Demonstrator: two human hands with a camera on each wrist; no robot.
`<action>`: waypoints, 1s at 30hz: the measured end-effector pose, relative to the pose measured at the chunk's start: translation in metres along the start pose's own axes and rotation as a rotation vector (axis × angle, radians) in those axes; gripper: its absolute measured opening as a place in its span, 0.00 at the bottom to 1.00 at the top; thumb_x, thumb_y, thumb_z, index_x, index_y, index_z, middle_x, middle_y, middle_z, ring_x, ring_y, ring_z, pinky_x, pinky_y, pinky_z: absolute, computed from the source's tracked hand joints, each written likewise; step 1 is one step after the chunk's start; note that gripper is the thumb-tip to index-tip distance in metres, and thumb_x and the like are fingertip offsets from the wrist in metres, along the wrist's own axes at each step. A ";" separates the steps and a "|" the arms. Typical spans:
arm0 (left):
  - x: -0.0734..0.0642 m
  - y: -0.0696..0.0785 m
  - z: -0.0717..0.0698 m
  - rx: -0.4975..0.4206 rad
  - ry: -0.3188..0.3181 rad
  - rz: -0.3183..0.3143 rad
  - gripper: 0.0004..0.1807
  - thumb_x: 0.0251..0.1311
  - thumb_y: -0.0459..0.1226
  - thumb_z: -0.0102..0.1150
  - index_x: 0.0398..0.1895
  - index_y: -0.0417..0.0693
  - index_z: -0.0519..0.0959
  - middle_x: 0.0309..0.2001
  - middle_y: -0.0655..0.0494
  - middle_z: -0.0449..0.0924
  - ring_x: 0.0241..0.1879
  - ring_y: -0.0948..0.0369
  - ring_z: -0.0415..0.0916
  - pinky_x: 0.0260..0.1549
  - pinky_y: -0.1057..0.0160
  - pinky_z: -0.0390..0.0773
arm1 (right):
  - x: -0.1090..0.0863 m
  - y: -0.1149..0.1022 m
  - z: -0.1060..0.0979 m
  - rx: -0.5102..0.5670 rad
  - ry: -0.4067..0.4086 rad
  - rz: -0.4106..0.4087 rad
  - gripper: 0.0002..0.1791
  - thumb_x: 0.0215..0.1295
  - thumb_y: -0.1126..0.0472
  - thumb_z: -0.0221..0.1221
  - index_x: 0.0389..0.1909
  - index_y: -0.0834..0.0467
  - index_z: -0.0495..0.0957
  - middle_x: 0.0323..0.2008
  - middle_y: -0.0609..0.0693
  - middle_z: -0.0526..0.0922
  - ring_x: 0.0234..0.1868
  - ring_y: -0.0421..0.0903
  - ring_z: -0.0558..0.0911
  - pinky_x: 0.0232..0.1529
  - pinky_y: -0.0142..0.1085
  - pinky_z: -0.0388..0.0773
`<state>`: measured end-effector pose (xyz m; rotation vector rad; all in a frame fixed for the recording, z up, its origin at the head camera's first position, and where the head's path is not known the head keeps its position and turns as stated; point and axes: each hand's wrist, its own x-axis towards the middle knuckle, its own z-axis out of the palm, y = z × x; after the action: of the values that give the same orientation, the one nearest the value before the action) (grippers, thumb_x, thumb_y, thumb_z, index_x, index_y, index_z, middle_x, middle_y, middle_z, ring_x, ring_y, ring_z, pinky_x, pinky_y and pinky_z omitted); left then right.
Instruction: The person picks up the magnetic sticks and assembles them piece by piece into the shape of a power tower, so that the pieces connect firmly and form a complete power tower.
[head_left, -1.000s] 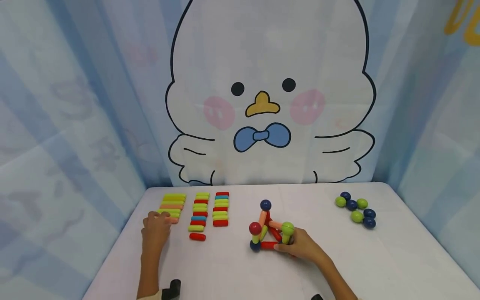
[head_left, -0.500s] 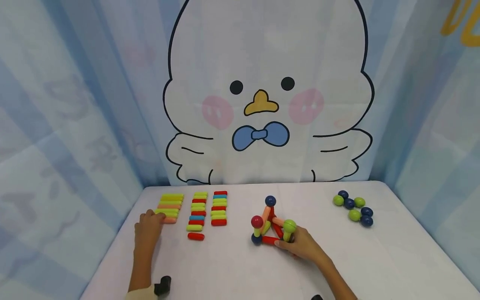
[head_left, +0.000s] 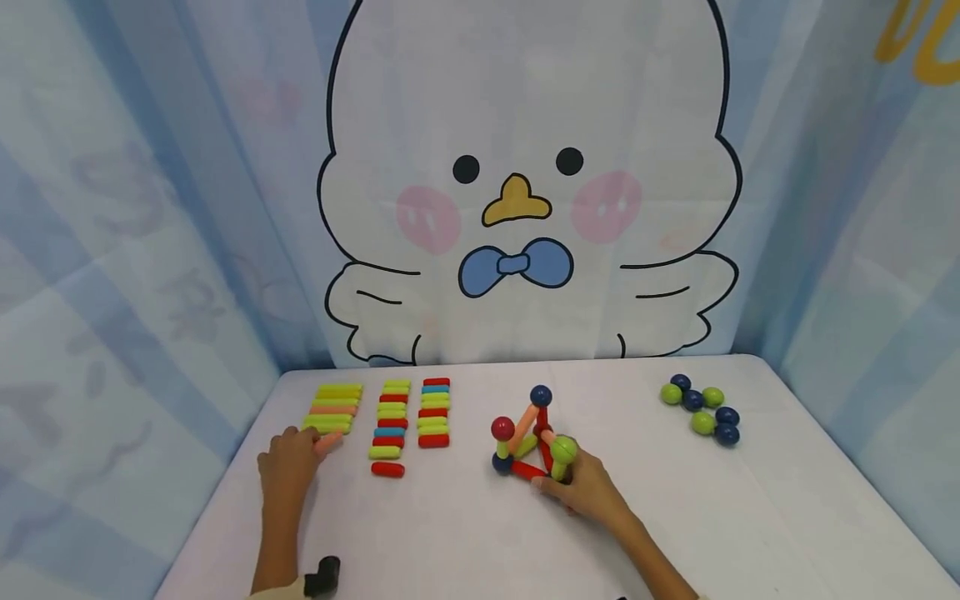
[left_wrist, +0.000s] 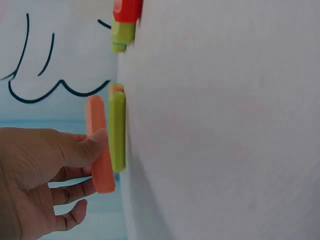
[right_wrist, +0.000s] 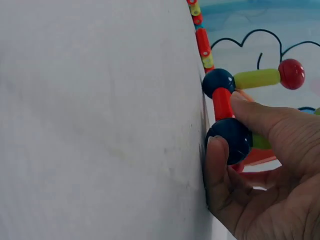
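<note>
Orange rod: pinched between thumb and fingers of the left hand, at the near end of the leftmost rod column, slanted against it.
Ball-and-rod frame: mid-table; the right hand grips its near right corner, at a dark blue ball.
Red rod: lies just before the middle rod column.
Loose balls: green and dark blue, clustered far right.

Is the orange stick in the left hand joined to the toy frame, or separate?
Separate: the left hand pinches the orange stick; the right hand holds the toy frame apart.
</note>
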<state>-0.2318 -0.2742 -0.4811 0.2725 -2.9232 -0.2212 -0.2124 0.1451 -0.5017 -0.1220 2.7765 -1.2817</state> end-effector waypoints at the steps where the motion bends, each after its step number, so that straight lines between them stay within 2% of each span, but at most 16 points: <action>1: -0.001 0.005 -0.001 -0.001 0.031 -0.001 0.21 0.55 0.36 0.70 0.49 0.34 0.80 0.35 0.36 0.77 0.35 0.44 0.75 0.37 0.40 0.78 | -0.001 -0.002 0.002 0.009 -0.013 0.011 0.46 0.51 0.49 0.73 0.66 0.63 0.64 0.21 0.49 0.71 0.15 0.42 0.72 0.19 0.33 0.70; 2: 0.000 0.008 0.003 -0.014 0.090 0.016 0.21 0.54 0.37 0.71 0.49 0.35 0.80 0.36 0.36 0.78 0.35 0.44 0.75 0.35 0.42 0.79 | -0.002 -0.005 0.003 0.022 -0.031 0.028 0.50 0.50 0.48 0.73 0.70 0.63 0.59 0.21 0.50 0.72 0.14 0.43 0.73 0.19 0.33 0.71; 4: -0.001 0.024 -0.004 -0.118 0.099 0.018 0.21 0.54 0.37 0.71 0.50 0.37 0.80 0.38 0.39 0.80 0.35 0.47 0.77 0.35 0.46 0.81 | -0.005 -0.009 0.004 0.050 -0.073 0.057 0.59 0.49 0.47 0.74 0.74 0.63 0.49 0.22 0.51 0.73 0.13 0.44 0.74 0.19 0.34 0.73; 5: -0.001 0.032 -0.006 -0.199 0.104 0.034 0.21 0.55 0.37 0.70 0.50 0.37 0.80 0.39 0.40 0.81 0.35 0.48 0.77 0.36 0.48 0.82 | -0.006 -0.011 0.004 0.068 -0.093 0.064 0.62 0.48 0.48 0.75 0.75 0.64 0.44 0.22 0.52 0.73 0.14 0.44 0.75 0.20 0.34 0.75; 6: -0.002 0.042 -0.009 -0.306 0.081 0.041 0.21 0.56 0.38 0.70 0.51 0.38 0.79 0.40 0.41 0.81 0.37 0.49 0.78 0.37 0.50 0.83 | -0.007 -0.013 0.004 0.084 -0.113 0.071 0.65 0.47 0.48 0.75 0.75 0.64 0.41 0.22 0.52 0.73 0.14 0.44 0.76 0.20 0.34 0.76; 8: -0.007 0.063 -0.015 -0.564 -0.005 0.037 0.20 0.60 0.41 0.66 0.51 0.39 0.78 0.41 0.44 0.82 0.39 0.53 0.78 0.38 0.55 0.83 | -0.008 -0.015 0.003 0.131 -0.158 0.068 0.68 0.47 0.51 0.76 0.75 0.64 0.36 0.24 0.52 0.74 0.16 0.44 0.78 0.21 0.35 0.79; 9: -0.012 0.076 -0.021 -0.699 -0.080 0.003 0.19 0.62 0.41 0.64 0.52 0.39 0.77 0.43 0.45 0.82 0.41 0.54 0.78 0.41 0.56 0.83 | -0.009 -0.015 0.003 0.159 -0.183 0.063 0.69 0.47 0.52 0.76 0.75 0.64 0.34 0.25 0.52 0.75 0.16 0.43 0.79 0.21 0.35 0.80; 11: -0.021 0.097 -0.018 -0.907 -0.183 -0.002 0.19 0.62 0.43 0.64 0.51 0.40 0.77 0.43 0.47 0.82 0.41 0.56 0.80 0.43 0.59 0.83 | -0.010 -0.015 0.002 0.208 -0.228 0.054 0.69 0.48 0.53 0.75 0.75 0.64 0.30 0.27 0.51 0.78 0.18 0.44 0.81 0.22 0.37 0.82; 13: -0.030 0.116 -0.013 -1.063 -0.298 -0.022 0.20 0.61 0.43 0.65 0.50 0.39 0.76 0.43 0.48 0.82 0.40 0.59 0.81 0.43 0.60 0.83 | -0.010 -0.015 0.001 0.244 -0.266 0.050 0.69 0.50 0.54 0.74 0.75 0.63 0.28 0.29 0.51 0.80 0.21 0.44 0.82 0.23 0.38 0.83; 15: -0.038 0.130 -0.005 -1.168 -0.396 -0.040 0.22 0.61 0.43 0.65 0.53 0.38 0.75 0.42 0.48 0.82 0.39 0.61 0.83 0.45 0.60 0.83 | -0.010 -0.015 0.001 0.267 -0.294 0.045 0.68 0.52 0.55 0.73 0.75 0.63 0.27 0.30 0.51 0.82 0.23 0.44 0.83 0.24 0.38 0.83; 18: -0.047 0.147 0.006 -1.219 -0.488 -0.042 0.25 0.60 0.43 0.66 0.55 0.36 0.74 0.43 0.48 0.81 0.40 0.61 0.83 0.45 0.60 0.83 | -0.009 -0.014 -0.001 0.294 -0.325 0.036 0.67 0.53 0.56 0.72 0.75 0.61 0.27 0.31 0.51 0.83 0.25 0.44 0.84 0.25 0.39 0.84; 22: -0.053 0.163 0.019 -1.182 -0.537 -0.014 0.27 0.58 0.45 0.68 0.55 0.38 0.75 0.44 0.49 0.83 0.41 0.61 0.82 0.44 0.60 0.84 | -0.007 -0.010 -0.003 0.337 -0.360 0.039 0.66 0.55 0.58 0.71 0.76 0.57 0.27 0.33 0.53 0.82 0.27 0.45 0.85 0.27 0.40 0.84; 26: -0.058 0.175 0.028 -1.146 -0.571 0.043 0.30 0.57 0.47 0.69 0.57 0.39 0.75 0.44 0.49 0.85 0.43 0.60 0.82 0.45 0.60 0.83 | -0.005 -0.007 -0.005 0.381 -0.389 0.033 0.64 0.56 0.61 0.70 0.76 0.56 0.27 0.34 0.54 0.82 0.28 0.46 0.85 0.27 0.41 0.84; 30: -0.060 0.181 0.031 -1.158 -0.558 0.099 0.29 0.58 0.46 0.67 0.59 0.38 0.75 0.46 0.48 0.85 0.45 0.57 0.83 0.46 0.59 0.83 | -0.005 -0.004 -0.007 0.398 -0.407 0.023 0.64 0.56 0.62 0.70 0.76 0.56 0.27 0.35 0.54 0.81 0.29 0.45 0.85 0.28 0.41 0.84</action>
<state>-0.2108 -0.0824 -0.4923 -0.1523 -2.6640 -2.0939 -0.2084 0.1484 -0.4936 -0.2861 2.1423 -1.5680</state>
